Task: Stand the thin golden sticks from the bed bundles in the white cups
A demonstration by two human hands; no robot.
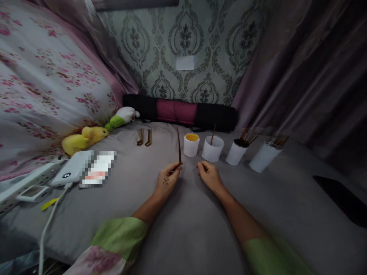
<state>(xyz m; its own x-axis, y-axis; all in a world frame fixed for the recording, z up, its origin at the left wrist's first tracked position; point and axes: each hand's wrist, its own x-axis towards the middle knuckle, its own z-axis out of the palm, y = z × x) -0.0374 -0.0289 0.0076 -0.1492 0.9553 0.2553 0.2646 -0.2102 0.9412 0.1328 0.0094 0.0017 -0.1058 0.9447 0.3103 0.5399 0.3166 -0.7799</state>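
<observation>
My left hand [168,178] pinches the lower end of a thin brown stick [179,147], which points up and away from me. To its right, my right hand [210,176] hovers with fingers curled closed; whatever is in them, if anything, is hidden. Just beyond the hands stands a white cup of yellow paint [191,146]. Beside that cup is a wider white cup [212,149] with a thin stick leaning in it. Farther right, a white container with a dark rim [235,153] and a taller white cylinder [264,156] hold several thin sticks.
Two small bundles of bent brown strips [144,137] lie left of the cups on the grey sheet [180,229]. A power bank [73,168], a power strip [31,183], a white cable [51,221] and plush toys [86,140] are at left. A dark flat object [341,198] lies right.
</observation>
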